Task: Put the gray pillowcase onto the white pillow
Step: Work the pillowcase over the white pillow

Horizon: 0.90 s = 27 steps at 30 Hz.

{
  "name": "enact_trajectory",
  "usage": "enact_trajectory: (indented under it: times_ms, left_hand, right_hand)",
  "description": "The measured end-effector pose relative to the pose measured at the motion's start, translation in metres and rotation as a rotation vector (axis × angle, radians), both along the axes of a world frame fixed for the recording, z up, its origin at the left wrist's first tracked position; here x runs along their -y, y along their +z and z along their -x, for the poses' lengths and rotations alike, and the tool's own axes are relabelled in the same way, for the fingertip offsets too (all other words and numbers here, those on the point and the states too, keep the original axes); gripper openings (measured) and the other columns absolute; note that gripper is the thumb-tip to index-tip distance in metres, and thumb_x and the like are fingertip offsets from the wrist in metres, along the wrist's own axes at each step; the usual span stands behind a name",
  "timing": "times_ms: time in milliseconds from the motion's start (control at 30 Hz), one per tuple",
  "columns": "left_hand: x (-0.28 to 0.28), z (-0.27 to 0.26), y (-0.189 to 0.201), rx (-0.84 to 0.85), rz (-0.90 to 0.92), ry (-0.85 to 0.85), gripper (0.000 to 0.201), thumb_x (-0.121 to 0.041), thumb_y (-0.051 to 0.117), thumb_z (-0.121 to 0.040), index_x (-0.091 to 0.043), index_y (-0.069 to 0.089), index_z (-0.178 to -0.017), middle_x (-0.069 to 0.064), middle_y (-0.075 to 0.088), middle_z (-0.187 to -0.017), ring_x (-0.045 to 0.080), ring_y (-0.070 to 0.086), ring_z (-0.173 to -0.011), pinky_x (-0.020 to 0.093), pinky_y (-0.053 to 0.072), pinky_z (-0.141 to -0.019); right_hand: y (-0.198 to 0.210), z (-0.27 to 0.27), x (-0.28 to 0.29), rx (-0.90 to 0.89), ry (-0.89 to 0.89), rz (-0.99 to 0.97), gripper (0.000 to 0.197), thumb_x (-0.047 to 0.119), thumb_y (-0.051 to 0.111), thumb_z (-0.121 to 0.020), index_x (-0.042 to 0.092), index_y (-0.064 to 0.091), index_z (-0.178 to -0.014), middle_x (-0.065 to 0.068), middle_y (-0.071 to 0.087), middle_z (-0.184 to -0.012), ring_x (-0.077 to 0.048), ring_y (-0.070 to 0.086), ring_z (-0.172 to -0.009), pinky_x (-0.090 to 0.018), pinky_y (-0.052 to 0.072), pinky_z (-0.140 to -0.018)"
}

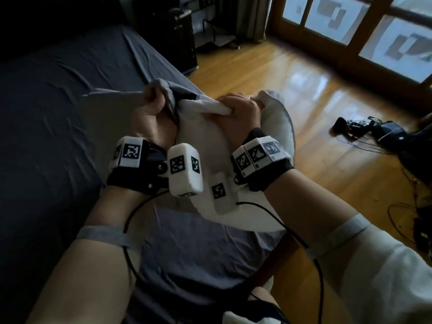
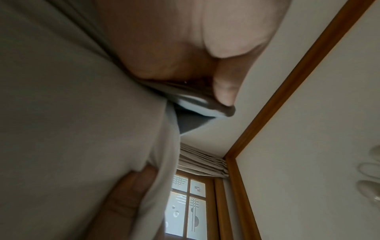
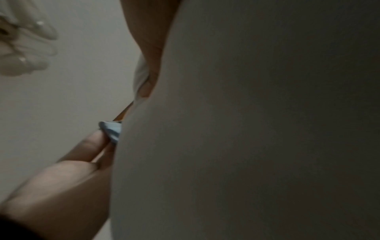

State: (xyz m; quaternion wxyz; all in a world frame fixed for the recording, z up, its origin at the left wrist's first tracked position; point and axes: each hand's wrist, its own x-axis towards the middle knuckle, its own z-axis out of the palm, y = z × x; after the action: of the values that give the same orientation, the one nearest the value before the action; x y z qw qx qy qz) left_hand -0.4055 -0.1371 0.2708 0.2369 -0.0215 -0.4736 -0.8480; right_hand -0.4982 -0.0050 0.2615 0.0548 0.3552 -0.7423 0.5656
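In the head view the white pillow is held up between both hands over the bed's corner. My left hand grips a bunched edge of the gray pillowcase at the pillow's top left. My right hand clutches the pillow's top corner, fingers curled into the white cloth. The left wrist view shows my thumb pinching gray cloth against the pillow. In the right wrist view the pillow fills the right side. How far the case reaches over the pillow is hidden.
A bed with a dark gray sheet lies to the left and beneath my arms. Wooden floor stretches right, with a tangle of cables and dark gear. Glazed doors stand at the back right, a dark cabinet behind the bed.
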Motion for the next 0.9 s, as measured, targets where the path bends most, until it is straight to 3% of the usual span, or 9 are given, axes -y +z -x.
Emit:
enact_trajectory:
  times_ms: [100, 200, 267, 333, 367, 533, 667, 800, 900]
  left_hand:
    - [-0.011, -0.021, -0.008, 0.180, -0.087, 0.135, 0.059, -0.033, 0.082, -0.058, 0.005, 0.058, -0.096, 0.023, 0.062, -0.086, 0.029, 0.062, -0.089, 0.038, 0.050, -0.088]
    - [-0.041, -0.067, -0.066, 0.679, 0.117, 0.151, 0.036, -0.053, 0.076, -0.045, -0.024, 0.071, -0.066, -0.013, 0.068, -0.060, -0.004, 0.062, -0.060, 0.013, 0.051, -0.063]
    - [-0.058, -0.097, -0.111, 1.038, 0.228, -0.167, 0.009, -0.030, 0.069, -0.076, -0.021, 0.065, -0.074, -0.014, 0.066, -0.069, -0.002, 0.060, -0.069, 0.021, 0.044, -0.067]
    - [-0.062, -0.114, -0.140, 1.350, 0.352, -0.429, 0.012, -0.020, 0.047, -0.094, -0.027, 0.056, -0.097, -0.011, 0.062, -0.090, 0.007, 0.055, -0.089, 0.026, 0.034, -0.076]
    - [-0.062, -0.118, -0.146, 1.416, 0.329, -0.476, 0.014, -0.021, 0.043, -0.096, -0.027, 0.054, -0.101, -0.010, 0.063, -0.091, 0.009, 0.058, -0.087, 0.025, 0.034, -0.075]
    - [-0.052, -0.090, -0.145, 1.244, 0.244, -0.065, 0.019, -0.003, 0.051, -0.089, -0.019, 0.055, -0.081, -0.012, 0.065, -0.049, -0.005, 0.059, -0.043, 0.007, 0.037, -0.041]
    - [-0.066, -0.062, -0.158, 1.280, 0.329, -0.037, 0.017, -0.013, 0.061, -0.085, -0.022, 0.054, -0.098, -0.010, 0.061, -0.076, -0.003, 0.057, -0.061, 0.018, 0.036, -0.056]
    - [-0.079, -0.040, -0.181, 1.420, 0.337, 0.049, 0.045, -0.023, 0.069, -0.080, -0.010, 0.049, -0.118, 0.001, 0.057, -0.087, 0.008, 0.050, -0.067, 0.021, 0.039, -0.058]
    - [-0.078, -0.028, -0.193, 1.497, 0.383, 0.052, 0.046, -0.032, 0.070, -0.078, -0.007, 0.055, -0.114, 0.008, 0.062, -0.099, 0.018, 0.058, -0.085, 0.027, 0.043, -0.078]
  right_hand:
    - [-0.010, 0.010, -0.005, -0.234, 0.058, 0.032, 0.018, 0.022, 0.072, -0.066, 0.005, 0.070, -0.062, -0.011, 0.068, -0.065, -0.012, 0.051, -0.071, -0.023, 0.035, -0.068]
    - [-0.055, 0.008, -0.040, -0.404, 0.129, -0.160, 0.022, 0.021, 0.059, -0.070, 0.007, 0.063, -0.052, -0.011, 0.062, -0.055, -0.022, 0.055, -0.061, -0.025, 0.038, -0.062]
    - [-0.086, -0.009, -0.069, -0.278, 0.196, -0.659, 0.017, 0.030, 0.063, -0.071, 0.016, 0.068, -0.061, -0.005, 0.068, -0.068, -0.024, 0.063, -0.071, -0.034, 0.044, -0.076]
    - [-0.122, -0.030, -0.096, 0.110, 0.340, -1.366, 0.012, 0.035, 0.067, -0.075, 0.024, 0.071, -0.075, 0.004, 0.069, -0.088, -0.019, 0.061, -0.087, -0.031, 0.040, -0.085]
    - [-0.141, -0.038, -0.106, 0.289, 0.427, -1.493, 0.011, 0.035, 0.067, -0.076, 0.025, 0.071, -0.080, 0.004, 0.068, -0.092, -0.017, 0.061, -0.088, -0.027, 0.041, -0.082]
    - [-0.168, -0.037, -0.127, 0.618, 0.196, -1.094, 0.026, 0.016, 0.072, -0.077, 0.013, 0.070, -0.102, -0.007, 0.068, -0.102, -0.021, 0.061, -0.095, -0.023, 0.043, -0.081]
    - [-0.180, -0.027, -0.124, 0.476, 0.076, -0.911, 0.038, 0.012, 0.078, -0.066, 0.016, 0.069, -0.102, -0.010, 0.061, -0.107, -0.026, 0.055, -0.101, -0.028, 0.044, -0.086]
    - [-0.206, -0.026, -0.130, 0.498, 0.177, -1.113, 0.064, 0.026, 0.080, -0.066, 0.034, 0.054, -0.123, 0.000, 0.043, -0.136, -0.021, 0.040, -0.127, -0.039, 0.035, -0.106]
    - [-0.218, -0.026, -0.137, 0.503, 0.244, -1.178, 0.068, 0.037, 0.076, -0.070, 0.042, 0.045, -0.130, 0.013, 0.037, -0.145, -0.015, 0.036, -0.132, -0.043, 0.030, -0.108]
